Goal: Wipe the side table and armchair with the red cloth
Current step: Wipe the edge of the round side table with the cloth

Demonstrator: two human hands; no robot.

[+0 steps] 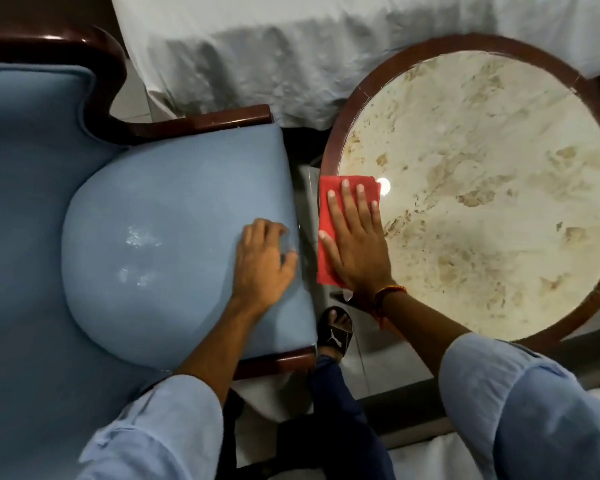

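A round side table (482, 188) with a cream marble top and a dark wooden rim stands at the right. On its left edge lies the folded red cloth (326, 261), with my right hand (357, 244) pressed flat on it, fingers spread. The blue armchair (146, 220) with a dark wooden frame fills the left. My left hand (262, 265) rests on the front edge of its seat cushion, fingers curled loosely, holding nothing.
A bed covered with a white sheet (291, 57) runs along the top, close behind both chair and table. My foot in a black sandal (335, 332) stands on the tiled floor in the narrow gap between chair and table.
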